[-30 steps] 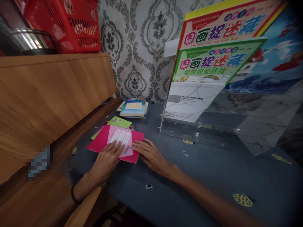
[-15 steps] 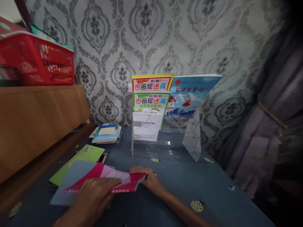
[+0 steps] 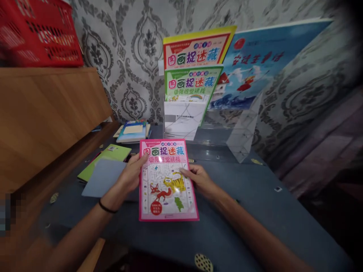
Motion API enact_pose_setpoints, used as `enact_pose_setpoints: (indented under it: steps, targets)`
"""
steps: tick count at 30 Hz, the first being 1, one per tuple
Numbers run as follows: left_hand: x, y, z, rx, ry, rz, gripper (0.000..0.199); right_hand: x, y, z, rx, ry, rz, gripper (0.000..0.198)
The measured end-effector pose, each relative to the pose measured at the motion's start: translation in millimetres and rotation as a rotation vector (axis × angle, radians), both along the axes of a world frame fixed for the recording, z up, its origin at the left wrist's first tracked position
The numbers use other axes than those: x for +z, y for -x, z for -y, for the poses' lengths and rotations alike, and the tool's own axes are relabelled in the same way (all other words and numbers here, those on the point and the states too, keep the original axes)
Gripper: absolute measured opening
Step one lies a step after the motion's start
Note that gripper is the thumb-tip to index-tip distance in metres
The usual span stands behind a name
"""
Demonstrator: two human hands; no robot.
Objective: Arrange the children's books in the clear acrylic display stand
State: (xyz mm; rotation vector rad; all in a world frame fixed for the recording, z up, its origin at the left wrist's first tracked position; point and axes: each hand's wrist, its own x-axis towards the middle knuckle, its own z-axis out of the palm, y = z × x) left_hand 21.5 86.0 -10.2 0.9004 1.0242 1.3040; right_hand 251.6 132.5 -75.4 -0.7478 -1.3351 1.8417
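Both hands hold a pink-bordered children's picture book (image 3: 168,185) upright, its cover with a yellow tiger and a red fox turned towards me. My left hand (image 3: 131,175) grips the upper left edge, thumb on the cover. On the opposite edge, my right hand (image 3: 200,179) is closed with its thumb on the front; the other fingers are behind the book. Just beyond stands a clear acrylic book rack (image 3: 241,139). In it are a red-and-yellow book (image 3: 195,49), a green-bordered book (image 3: 193,81), a white booklet (image 3: 181,121) and a large blue storybook (image 3: 255,71).
Left of my hands lie a pale blue book (image 3: 103,179) and a lime-green book (image 3: 106,160). A small stack of books (image 3: 133,132) sits farther back by the wall. A wooden cabinet (image 3: 51,121) with a red basket (image 3: 39,34) borders the left; a curtain (image 3: 314,151) hangs right.
The pink book has been lifted off the pile on the left and turned so its cover faces me. Both hands now hold its sides. My view has come closer to the rack.
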Motion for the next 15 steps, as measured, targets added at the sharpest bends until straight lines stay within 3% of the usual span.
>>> enact_pose_setpoints:
  steps: [4, 7, 11, 15]
  targets:
    - [-42.7, 13, 1, -0.021, 0.077, -0.224, 0.037, -6, -16, 2, 0.035, 0.065, 0.132, 0.047]
    - [-59.8, 27, 14, 0.033, -0.093, -0.702, 0.034, -12, -24, 0, 0.03, 0.092, 0.235, 0.05]
    - [-57.6, 60, 29, 0.097, -0.369, -1.482, 0.031, -19, -27, -5, 0.013, 0.104, 0.336, 0.053]
    - [-44.7, 97, 22, 0.142, -0.345, -1.946, 0.041, -24, -26, -8, -0.023, 0.064, 0.399, 0.058]
